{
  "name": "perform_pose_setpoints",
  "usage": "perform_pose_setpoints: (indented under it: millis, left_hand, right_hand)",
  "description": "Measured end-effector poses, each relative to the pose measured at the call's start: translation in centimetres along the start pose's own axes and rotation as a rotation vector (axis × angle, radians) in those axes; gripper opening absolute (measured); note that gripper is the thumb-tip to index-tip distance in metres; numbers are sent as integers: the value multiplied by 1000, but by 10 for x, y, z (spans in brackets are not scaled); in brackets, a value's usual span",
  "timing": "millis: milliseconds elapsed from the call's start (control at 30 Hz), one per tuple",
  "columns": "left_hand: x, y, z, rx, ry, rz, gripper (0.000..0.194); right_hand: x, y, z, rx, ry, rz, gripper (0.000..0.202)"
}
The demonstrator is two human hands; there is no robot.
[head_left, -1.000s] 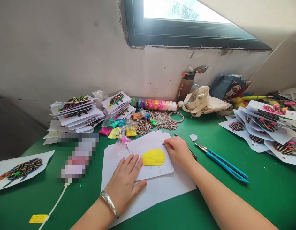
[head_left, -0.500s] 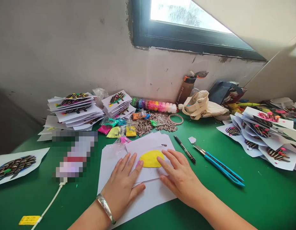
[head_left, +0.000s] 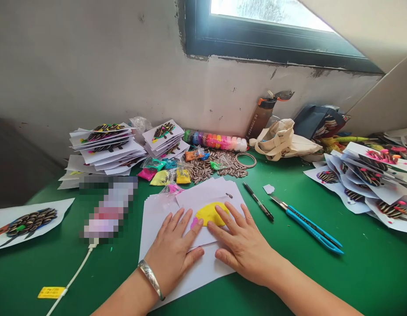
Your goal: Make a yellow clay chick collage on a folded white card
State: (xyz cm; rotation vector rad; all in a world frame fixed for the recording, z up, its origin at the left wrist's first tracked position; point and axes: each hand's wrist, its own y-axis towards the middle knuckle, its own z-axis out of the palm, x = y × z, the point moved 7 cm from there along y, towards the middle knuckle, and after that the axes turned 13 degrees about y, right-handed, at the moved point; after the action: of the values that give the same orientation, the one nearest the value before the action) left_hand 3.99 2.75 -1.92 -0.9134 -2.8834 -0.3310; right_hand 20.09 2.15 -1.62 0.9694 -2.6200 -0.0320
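A flat yellow clay shape (head_left: 206,213) with a smaller pink clay patch (head_left: 194,222) at its left end lies on a white paper sheet (head_left: 203,240). That sheet rests on a stack of white paper (head_left: 157,210). My left hand (head_left: 173,250), fingers stretched out, lies on the paper with its index fingertip at the seam of pink and yellow. From the right, my right hand (head_left: 247,245) spreads its fingers over the yellow clay's right half and lower edge, partly hiding it. One sunflower seed (head_left: 228,195) sits on the sheet above the clay.
Right of the paper lie a black pen (head_left: 258,201) and a blue cutter knife (head_left: 308,226). Behind are loose sunflower seeds (head_left: 203,169), bagged clay (head_left: 160,177), a tape ring (head_left: 246,160) and a bottle (head_left: 261,118). Stacked seed pictures (head_left: 107,151) stand left, more (head_left: 361,180) right.
My right hand's fingers have slid left and down across the yellow clay. My left index fingertip has shifted slightly toward the yellow, uncovering more pink. The whole view has shifted a little.
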Motion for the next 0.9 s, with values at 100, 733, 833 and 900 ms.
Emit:
perform_pose_setpoints:
  millis: [100, 733, 833, 900]
  left_hand:
    - [0, 0, 0, -3, 12, 2, 53]
    - [-1, 0, 1, -14, 47, -4, 62]
    - [-1, 0, 1, -11, 41, -14, 64]
    - [-1, 0, 1, 1, 38, -18, 65]
  right_hand:
    - [3, 3, -4, 6, 3, 3, 56]
    - [5, 15, 3, -6, 26, -3, 58]
    - [6, 16, 3, 4, 36, 6, 61]
    - [8, 16, 4, 20, 43, 0, 60]
